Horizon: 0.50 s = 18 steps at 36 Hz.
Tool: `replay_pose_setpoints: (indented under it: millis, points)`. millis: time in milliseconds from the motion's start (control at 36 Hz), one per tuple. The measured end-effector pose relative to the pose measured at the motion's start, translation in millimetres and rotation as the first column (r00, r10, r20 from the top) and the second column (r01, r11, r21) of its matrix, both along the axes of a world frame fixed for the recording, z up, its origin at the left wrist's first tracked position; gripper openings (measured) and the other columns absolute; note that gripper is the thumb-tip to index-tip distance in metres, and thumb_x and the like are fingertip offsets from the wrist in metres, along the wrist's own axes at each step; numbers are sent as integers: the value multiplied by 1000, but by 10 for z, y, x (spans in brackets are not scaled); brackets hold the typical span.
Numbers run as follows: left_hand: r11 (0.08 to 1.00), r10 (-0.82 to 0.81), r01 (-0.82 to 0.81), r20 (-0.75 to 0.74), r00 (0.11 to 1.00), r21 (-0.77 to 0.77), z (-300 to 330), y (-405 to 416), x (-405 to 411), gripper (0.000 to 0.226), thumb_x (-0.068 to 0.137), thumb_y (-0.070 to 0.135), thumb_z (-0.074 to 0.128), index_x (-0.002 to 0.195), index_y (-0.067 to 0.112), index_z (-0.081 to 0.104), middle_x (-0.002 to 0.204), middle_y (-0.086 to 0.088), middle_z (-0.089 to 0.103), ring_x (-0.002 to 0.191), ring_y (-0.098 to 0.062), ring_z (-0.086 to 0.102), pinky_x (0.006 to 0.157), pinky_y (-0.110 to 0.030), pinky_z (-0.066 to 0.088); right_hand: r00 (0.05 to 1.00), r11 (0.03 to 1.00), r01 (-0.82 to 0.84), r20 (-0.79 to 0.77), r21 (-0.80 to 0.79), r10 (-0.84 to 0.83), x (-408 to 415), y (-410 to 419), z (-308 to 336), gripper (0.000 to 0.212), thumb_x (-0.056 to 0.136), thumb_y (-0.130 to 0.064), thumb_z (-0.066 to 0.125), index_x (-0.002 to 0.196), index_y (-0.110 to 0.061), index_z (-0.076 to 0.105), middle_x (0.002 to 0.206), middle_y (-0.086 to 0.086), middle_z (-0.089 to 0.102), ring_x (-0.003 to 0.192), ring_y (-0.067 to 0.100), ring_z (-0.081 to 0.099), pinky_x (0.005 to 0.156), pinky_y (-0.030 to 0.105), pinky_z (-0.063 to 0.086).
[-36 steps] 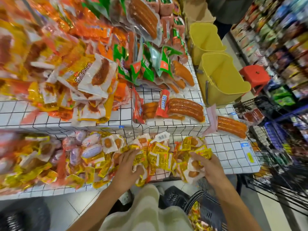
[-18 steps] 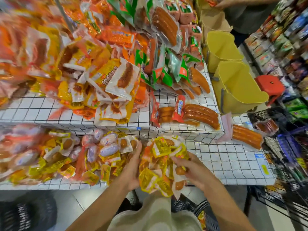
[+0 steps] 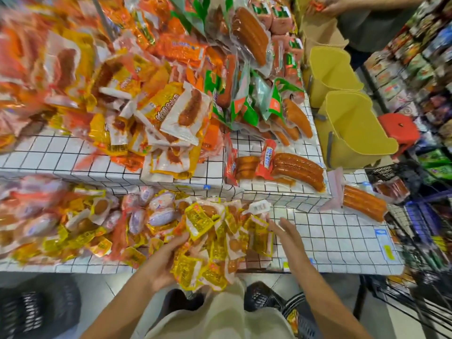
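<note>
On the display table's lower tier (image 3: 330,241), the heap of snack packets (image 3: 208,241) overhangs the near edge, the left hand (image 3: 166,260) under its left side, the right hand (image 3: 291,238) just beside its right. Sausage packs (image 3: 298,170) lie on the upper tier (image 3: 61,155) behind; two bins (image 3: 352,128) stand off the right edge

Yellow snack packets (image 3: 198,243); white black-gridded shelf (image 3: 330,238)

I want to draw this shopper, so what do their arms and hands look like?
No sleeves show on the left arm or right arm; both are bare to the picture's edge. The left hand and right hand have no gloves, and I can see no watch, bracelet or ring.
</note>
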<state>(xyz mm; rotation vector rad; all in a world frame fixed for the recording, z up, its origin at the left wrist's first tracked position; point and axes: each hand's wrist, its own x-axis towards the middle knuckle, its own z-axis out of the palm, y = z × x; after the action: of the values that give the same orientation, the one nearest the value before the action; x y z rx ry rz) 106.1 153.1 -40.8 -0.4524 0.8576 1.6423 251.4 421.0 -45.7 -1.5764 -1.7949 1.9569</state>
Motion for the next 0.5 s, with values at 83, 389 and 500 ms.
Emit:
replay_pose_setpoints:
  millis: [83,389,500]
  points:
    - [998,46,-47,-34,998,-52,-12,-150,-47,52,71,23,85,118,7,72,120,-23,70,102,-41,71,75,-52,60,994,999,-37,98,-36,41,-36,50,-249,64,92,-43,71,144,-14,48,146,0,50,138,21,45,106,36,39]
    - [972,198,-205,-70,978,-115,-43,-509,-31,38,88,25,61,121,10,71,124,-20,69,109,-41,68,82,-56,58,989,992,-65,123,-105,77,-485,12,-208,28,77,-43,86,92,-26,69,97,-11,67,105,20,56,91,36,37]
    - [968,215,-223,-78,973,-112,-2,-529,-34,37,88,24,61,121,10,71,120,-19,71,108,-41,69,82,-56,58,990,985,-69,112,-159,87,-515,-25,-223,50,77,-38,87,117,-15,68,117,1,67,114,21,55,96,34,36]
